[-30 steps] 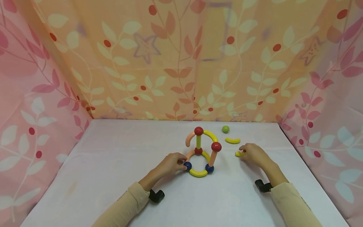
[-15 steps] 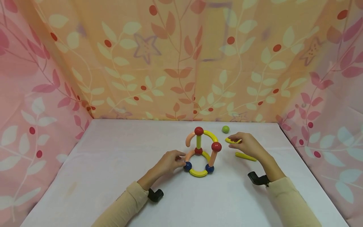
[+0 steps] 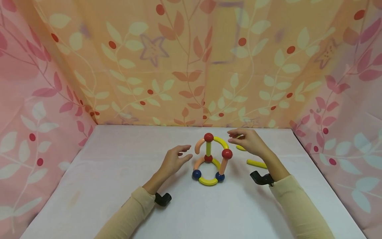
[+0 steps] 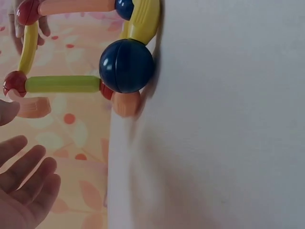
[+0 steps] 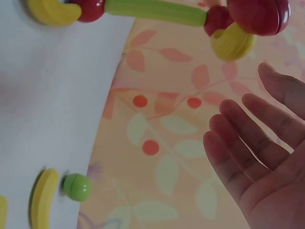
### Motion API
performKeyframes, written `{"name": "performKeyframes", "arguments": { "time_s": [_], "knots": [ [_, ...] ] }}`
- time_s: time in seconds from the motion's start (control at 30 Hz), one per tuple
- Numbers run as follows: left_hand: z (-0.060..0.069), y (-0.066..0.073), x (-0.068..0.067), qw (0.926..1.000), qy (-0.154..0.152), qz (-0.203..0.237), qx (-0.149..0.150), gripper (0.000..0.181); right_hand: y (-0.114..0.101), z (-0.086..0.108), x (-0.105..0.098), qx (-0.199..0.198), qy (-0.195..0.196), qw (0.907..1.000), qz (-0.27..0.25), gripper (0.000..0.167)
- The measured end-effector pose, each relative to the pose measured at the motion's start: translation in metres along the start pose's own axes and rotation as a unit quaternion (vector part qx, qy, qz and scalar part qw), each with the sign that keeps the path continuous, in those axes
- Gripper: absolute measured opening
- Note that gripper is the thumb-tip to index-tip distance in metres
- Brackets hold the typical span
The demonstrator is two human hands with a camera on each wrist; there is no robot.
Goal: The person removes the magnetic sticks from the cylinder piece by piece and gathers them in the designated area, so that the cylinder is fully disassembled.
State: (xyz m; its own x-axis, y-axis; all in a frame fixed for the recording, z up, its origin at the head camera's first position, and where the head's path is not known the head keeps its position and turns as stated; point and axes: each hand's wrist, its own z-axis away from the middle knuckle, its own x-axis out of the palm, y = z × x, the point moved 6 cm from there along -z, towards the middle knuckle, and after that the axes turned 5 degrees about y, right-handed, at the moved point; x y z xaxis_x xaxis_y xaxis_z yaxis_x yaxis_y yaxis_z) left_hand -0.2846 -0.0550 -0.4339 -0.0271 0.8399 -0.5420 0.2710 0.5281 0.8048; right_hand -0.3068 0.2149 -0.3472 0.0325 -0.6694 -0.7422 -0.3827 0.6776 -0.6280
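Both hands shifting, neither holding anything. My left hand is no longer touching the left blue ball; it is now hovering higher, just left of the peach curved rod. Fingers loosely spread, thumb standing apart from them. In the left wrist view my thumb is overlapping that rod; in the head view a gap is showing, so I am reading it as near, not gripping.

My right hand is also sitting farther back and more to the left than half a second ago, when its fingers were over the farther yellow rod. Fingers stretching out, thumb away, palm bare in the right wrist view; pinching nothing.

The ball-and-rod frame is standing between my hands, right of centre on the white table, with no visible support from either. My judgement: nothing is being added to it just now, and it is bearing its own weight.

Its far red ball is sitting atop the green upright rod; the near red ball is topping the peach upright rod. The peach curved rod is hanging from the far red ball, lower end joining nothing. No upright is rising from the left blue ball.

Loose pieces are lying to the right: the farther yellow rod, partly behind my hand; the nearer yellow rod, one end behind my wrist; the green ball, hidden in the head view, beside the farther yellow rod.
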Motion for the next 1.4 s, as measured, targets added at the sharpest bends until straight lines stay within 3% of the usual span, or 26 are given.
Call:
{"name": "performKeyframes", "arguments": {
  "time_s": [0.33, 0.63, 0.9, 1.1, 1.4],
  "knots": [
    [-0.011, 0.01, 0.006, 0.9953, 0.017, 0.095, 0.001, 0.044, -0.028, -0.021, 0.019, -0.023, -0.029, 0.9993, -0.008, 0.04],
    [-0.017, 0.018, 0.016, 0.9891, 0.024, 0.145, 0.004, 0.041, -0.049, -0.03, 0.035, -0.041, -0.05, 0.9978, 0.016, 0.039],
    [-0.021, 0.019, 0.021, 0.9852, 0.037, 0.167, 0.003, 0.033, -0.06, -0.036, 0.045, -0.048, -0.048, 0.9961, 0.056, 0.039],
    [-0.022, 0.022, 0.022, 0.9843, 0.043, 0.171, 0.005, 0.03, -0.058, -0.036, 0.049, -0.029, -0.048, 0.9971, 0.051, 0.037],
    [-0.021, 0.021, 0.023, 0.9829, 0.046, 0.178, -0.002, 0.03, -0.059, -0.037, 0.052, -0.038, -0.036, 0.9971, 0.055, 0.034]
  ]
}}
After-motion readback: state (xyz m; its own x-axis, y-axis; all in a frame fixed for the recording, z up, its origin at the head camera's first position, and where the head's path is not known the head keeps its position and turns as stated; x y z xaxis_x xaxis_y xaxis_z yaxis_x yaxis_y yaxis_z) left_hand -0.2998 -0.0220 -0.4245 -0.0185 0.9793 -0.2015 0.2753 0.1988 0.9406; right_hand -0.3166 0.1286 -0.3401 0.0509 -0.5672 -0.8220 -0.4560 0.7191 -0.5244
